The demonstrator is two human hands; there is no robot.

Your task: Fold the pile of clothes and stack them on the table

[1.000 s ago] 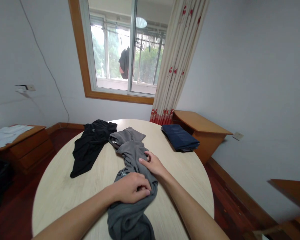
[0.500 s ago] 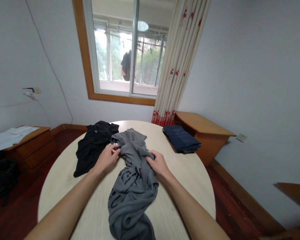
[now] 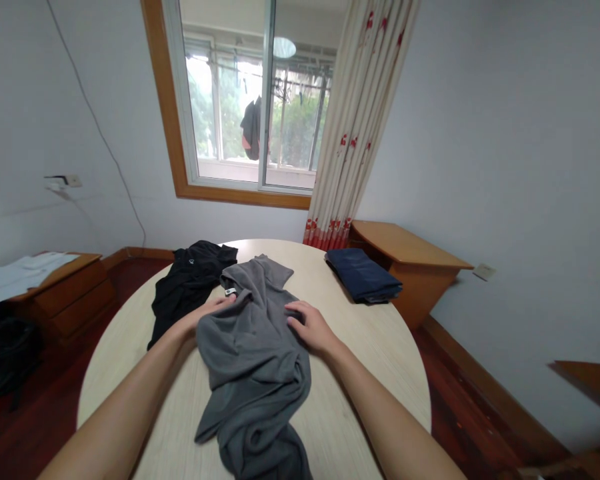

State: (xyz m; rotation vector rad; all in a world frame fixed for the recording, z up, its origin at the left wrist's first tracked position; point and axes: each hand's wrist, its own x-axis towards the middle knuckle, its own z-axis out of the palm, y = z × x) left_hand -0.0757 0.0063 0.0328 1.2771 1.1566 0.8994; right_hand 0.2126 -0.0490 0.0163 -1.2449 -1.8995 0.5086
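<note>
A rumpled grey shirt (image 3: 260, 333) lies lengthwise on the round table, with a small white label (image 3: 231, 291) at its far left edge. My left hand (image 3: 207, 315) is at that edge just below the label. Its thumb presses on the cloth, and a fold hides most of the other fingers. On the shirt's right edge rests my right hand (image 3: 311, 325), fingers slightly apart and not wrapped round the fabric. The near part of the shirt is twisted into folds, and no print shows. A black garment (image 3: 190, 280) lies crumpled beyond my left hand.
A folded dark blue garment (image 3: 363, 273) lies near the right edge of the round table (image 3: 380, 373). Behind it stands a wooden desk (image 3: 405, 247). At the left, a low wooden cabinet (image 3: 75, 293) carries white papers. A curtain (image 3: 355, 133) hangs beside the window.
A layer of the grey shirt has spread out to the left, covering the dark print. My right hand has loosened its fingers; my left hand has gone partly under a fold.
</note>
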